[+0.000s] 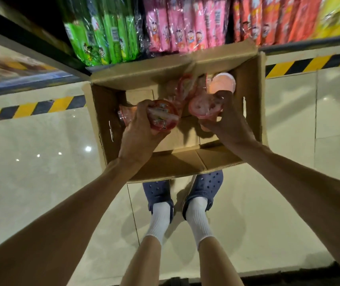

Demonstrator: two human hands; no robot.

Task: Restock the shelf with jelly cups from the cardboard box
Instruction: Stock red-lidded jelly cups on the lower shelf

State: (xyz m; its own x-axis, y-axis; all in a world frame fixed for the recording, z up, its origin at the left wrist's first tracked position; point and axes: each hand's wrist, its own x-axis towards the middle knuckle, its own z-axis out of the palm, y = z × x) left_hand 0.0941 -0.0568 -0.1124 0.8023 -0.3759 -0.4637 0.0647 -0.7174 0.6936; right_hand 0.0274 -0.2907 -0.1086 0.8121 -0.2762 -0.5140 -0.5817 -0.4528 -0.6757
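Observation:
An open cardboard box (249,83) sits on the floor in front of my feet, against the shelf. Inside it, my left hand (140,131) grips a red-lidded jelly cup (163,116) near the box's left side. A second red cup (126,116) lies just left of that hand. My right hand (225,120) holds a pink jelly cup (203,107) near the right wall. Another pale pink cup (222,83) lies at the far right corner, and more wrapped red cups (183,87) lie blurred at the back.
The low shelf edge (309,45) runs just beyond the box. On it stand green packs (103,38), pink packs (185,27) and orange packs (278,19). Yellow-black hazard tape (30,108) lines the base. My blue clogs (158,193) stand on glossy tile behind the box.

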